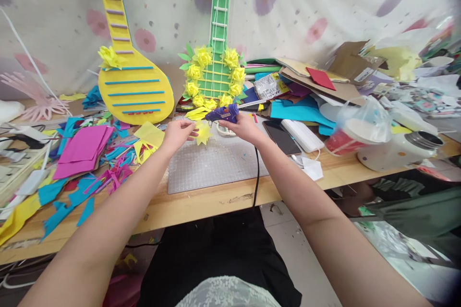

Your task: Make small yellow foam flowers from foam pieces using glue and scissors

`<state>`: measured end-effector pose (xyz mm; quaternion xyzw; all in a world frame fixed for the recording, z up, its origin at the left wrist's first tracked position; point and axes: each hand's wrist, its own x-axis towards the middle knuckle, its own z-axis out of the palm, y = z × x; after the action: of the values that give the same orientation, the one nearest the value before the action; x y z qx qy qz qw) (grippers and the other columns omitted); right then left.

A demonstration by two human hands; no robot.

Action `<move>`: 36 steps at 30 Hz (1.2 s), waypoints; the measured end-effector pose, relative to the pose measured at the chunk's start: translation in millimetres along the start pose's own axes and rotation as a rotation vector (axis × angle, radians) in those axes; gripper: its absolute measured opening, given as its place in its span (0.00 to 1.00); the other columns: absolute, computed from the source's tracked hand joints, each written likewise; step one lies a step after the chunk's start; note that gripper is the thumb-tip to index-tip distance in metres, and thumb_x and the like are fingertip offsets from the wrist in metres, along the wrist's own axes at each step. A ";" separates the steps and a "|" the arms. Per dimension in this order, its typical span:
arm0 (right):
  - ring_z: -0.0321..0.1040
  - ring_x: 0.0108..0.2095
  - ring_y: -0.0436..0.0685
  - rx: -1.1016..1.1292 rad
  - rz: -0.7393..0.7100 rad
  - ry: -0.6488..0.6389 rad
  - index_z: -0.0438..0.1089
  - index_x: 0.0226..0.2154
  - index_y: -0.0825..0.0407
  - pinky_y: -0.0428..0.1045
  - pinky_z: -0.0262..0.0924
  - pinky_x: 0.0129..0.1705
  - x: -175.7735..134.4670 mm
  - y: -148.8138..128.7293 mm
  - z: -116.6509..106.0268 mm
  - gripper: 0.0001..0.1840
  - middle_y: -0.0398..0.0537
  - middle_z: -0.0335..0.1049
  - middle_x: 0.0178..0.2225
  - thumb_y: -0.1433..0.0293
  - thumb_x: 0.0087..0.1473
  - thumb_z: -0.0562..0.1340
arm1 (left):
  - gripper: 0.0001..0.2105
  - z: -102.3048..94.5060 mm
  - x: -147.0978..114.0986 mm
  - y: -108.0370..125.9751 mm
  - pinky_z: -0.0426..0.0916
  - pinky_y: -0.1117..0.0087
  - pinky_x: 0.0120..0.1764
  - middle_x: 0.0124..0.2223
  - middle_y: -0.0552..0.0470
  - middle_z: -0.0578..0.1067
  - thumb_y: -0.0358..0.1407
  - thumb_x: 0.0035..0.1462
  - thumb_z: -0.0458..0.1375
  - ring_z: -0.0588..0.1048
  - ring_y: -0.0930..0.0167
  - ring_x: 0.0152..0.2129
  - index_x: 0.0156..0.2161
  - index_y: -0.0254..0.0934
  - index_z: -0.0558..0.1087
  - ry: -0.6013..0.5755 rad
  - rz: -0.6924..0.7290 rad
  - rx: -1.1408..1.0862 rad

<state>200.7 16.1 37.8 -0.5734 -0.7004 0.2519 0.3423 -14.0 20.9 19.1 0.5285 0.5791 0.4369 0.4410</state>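
My right hand [244,128] is wrapped round a dark blue hot glue gun [223,113], its nozzle pointing left. A black cord runs down from it over the table edge. My left hand [180,135] pinches a yellow paper flower [202,133] with pointed petals, just below the nozzle and above the grey cutting mat [216,171]. Whether the nozzle touches the flower I cannot tell. Behind my hands stands a green lute-shaped craft piece [219,24] with white strings, ringed by yellow flowers. A yellow one [135,91] with blue strips and a single flower leans to its left.
Magenta sheets [84,148] and blue and yellow scraps cover the left side. On the right lie a phone [281,137], a white power bank [302,135], a bagged red cup [351,134] and a wide-mouthed bottle [399,151]. Cardboard [347,60] is piled behind them.
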 end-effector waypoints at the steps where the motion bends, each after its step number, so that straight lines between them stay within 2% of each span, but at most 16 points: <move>1: 0.66 0.30 0.54 0.030 0.012 -0.002 0.71 0.33 0.52 0.49 0.59 0.33 -0.7 0.9 -1.5 0.20 0.48 0.71 0.29 0.53 0.47 0.62 | 0.10 -0.5 -0.6 0.8 0.72 0.71 0.26 0.31 0.43 0.78 0.37 0.44 0.62 0.77 0.68 0.26 0.31 0.31 0.74 -0.003 0.000 -0.011; 4: 0.58 0.20 0.48 0.169 0.076 -0.020 0.69 0.25 0.53 0.46 0.55 0.24 -2.8 8.3 -8.0 0.21 0.45 0.66 0.20 0.51 0.47 0.60 | 0.09 -2.1 -2.9 4.5 0.72 0.71 0.27 0.30 0.44 0.78 0.36 0.45 0.62 0.77 0.70 0.25 0.30 0.31 0.74 -0.009 -0.028 -0.070; 6: 0.54 0.16 0.46 0.290 0.095 -0.018 0.67 0.22 0.54 0.45 0.53 0.20 -2.6 19.0 -12.7 0.23 0.42 0.61 0.16 0.50 0.47 0.60 | 0.08 -3.4 -4.4 7.0 0.72 0.72 0.28 0.30 0.45 0.77 0.34 0.46 0.62 0.77 0.71 0.25 0.30 0.31 0.73 -0.017 -0.066 -0.134; 8: 0.53 0.15 0.45 0.405 0.111 0.033 0.67 0.23 0.54 0.44 0.52 0.19 -0.3 34.3 -16.9 0.23 0.41 0.60 0.16 0.49 0.46 0.60 | 0.07 -4.7 -5.3 9.2 0.72 0.72 0.28 0.29 0.46 0.77 0.33 0.46 0.62 0.77 0.71 0.25 0.30 0.31 0.72 -0.022 -0.103 -0.195; 10: 0.52 0.15 0.44 0.462 0.135 0.139 0.67 0.24 0.54 0.44 0.53 0.19 3.4 51.8 -20.2 0.22 0.42 0.63 0.18 0.50 0.45 0.61 | 0.06 -5.8 -5.6 11.1 0.72 0.72 0.28 0.29 0.46 0.77 0.32 0.46 0.62 0.77 0.72 0.25 0.31 0.31 0.72 -0.015 -0.126 -0.237; 12: 0.53 0.15 0.44 0.436 0.179 0.250 0.67 0.24 0.54 0.44 0.53 0.18 6.7 67.9 -22.7 0.23 0.44 0.66 0.20 0.49 0.45 0.61 | 0.06 -6.7 -5.5 13.3 0.72 0.73 0.27 0.29 0.47 0.77 0.31 0.47 0.62 0.76 0.72 0.25 0.31 0.31 0.71 0.000 -0.134 -0.265; 14: 0.57 0.16 0.46 0.319 0.245 0.338 0.68 0.25 0.54 0.45 0.55 0.20 8.2 79.8 -24.3 0.23 0.47 0.69 0.23 0.49 0.45 0.60 | 0.05 -7.6 -5.0 15.6 0.72 0.73 0.27 0.29 0.47 0.77 0.30 0.47 0.61 0.76 0.72 0.24 0.31 0.31 0.71 0.020 -0.134 -0.287; 17: 0.67 0.24 0.53 0.062 0.338 0.375 0.70 0.30 0.54 0.48 0.62 0.28 6.4 88.6 -23.8 0.23 0.51 0.73 0.29 0.50 0.45 0.60 | 0.04 -10.2 -3.3 18.0 0.72 0.74 0.27 0.28 0.48 0.77 0.29 0.48 0.60 0.76 0.73 0.24 0.31 0.31 0.71 0.054 -0.124 -0.293; 19: 0.71 0.33 0.59 -0.099 0.385 0.353 0.71 0.35 0.54 0.51 0.63 0.36 3.8 90.6 -21.6 0.24 0.54 0.74 0.34 0.51 0.46 0.59 | 0.04 -12.7 -1.5 17.7 0.72 0.74 0.27 0.28 0.48 0.77 0.29 0.47 0.60 0.76 0.73 0.24 0.32 0.31 0.71 0.068 -0.099 -0.281; 21: 0.70 0.41 0.64 -0.217 0.424 0.323 0.71 0.38 0.56 0.54 0.62 0.42 1.8 91.7 -18.9 0.25 0.58 0.74 0.38 0.52 0.48 0.58 | 0.06 -15.2 0.5 16.0 0.72 0.73 0.28 0.29 0.49 0.77 0.30 0.47 0.60 0.77 0.73 0.25 0.32 0.32 0.71 0.071 -0.067 -0.260; 25: 0.68 0.47 0.65 -0.301 0.424 0.254 0.67 0.45 0.57 0.54 0.60 0.46 -0.6 93.2 -16.7 0.27 0.61 0.71 0.44 0.53 0.50 0.57 | 0.08 -18.0 2.4 13.5 0.72 0.72 0.29 0.28 0.51 0.76 0.32 0.44 0.62 0.77 0.72 0.24 0.30 0.33 0.69 0.100 0.005 -0.206; 29: 0.62 0.52 0.66 -0.418 0.383 0.216 0.60 0.49 0.60 0.55 0.57 0.50 -8.4 88.2 -25.3 0.35 0.66 0.65 0.49 0.53 0.46 0.62 | 0.09 -18.0 0.7 14.2 0.72 0.71 0.30 0.28 0.54 0.74 0.32 0.43 0.62 0.77 0.72 0.24 0.29 0.34 0.66 0.118 0.054 -0.173; 33: 0.64 0.48 0.70 -0.620 0.418 0.146 0.59 0.44 0.61 0.59 0.58 0.47 -24.0 70.0 -40.8 0.32 0.69 0.66 0.45 0.53 0.45 0.62 | 0.09 -17.1 1.7 10.3 0.72 0.66 0.34 0.32 0.51 0.76 0.33 0.43 0.63 0.77 0.69 0.28 0.28 0.35 0.67 0.123 0.118 -0.089; 35: 0.67 0.42 0.68 -0.597 0.449 0.017 0.61 0.39 0.56 0.58 0.59 0.43 -29.7 55.3 -44.4 0.27 0.62 0.69 0.38 0.52 0.45 0.62 | 0.08 -16.0 3.8 6.4 0.72 0.63 0.39 0.37 0.48 0.77 0.35 0.42 0.64 0.77 0.66 0.35 0.27 0.35 0.70 0.102 0.219 -0.015; 36: 0.68 0.39 0.65 -0.546 0.411 -0.044 0.61 0.35 0.54 0.57 0.60 0.41 -30.9 46.8 -44.1 0.24 0.57 0.70 0.34 0.52 0.45 0.62 | 0.08 -15.3 4.7 4.7 0.71 0.62 0.42 0.39 0.46 0.77 0.36 0.41 0.64 0.76 0.65 0.39 0.26 0.35 0.72 0.087 0.287 0.025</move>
<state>267.4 -5.7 25.2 -0.7673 -0.6191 0.1313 0.1031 -28.1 25.3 26.9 0.5917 0.5216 0.5107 0.3421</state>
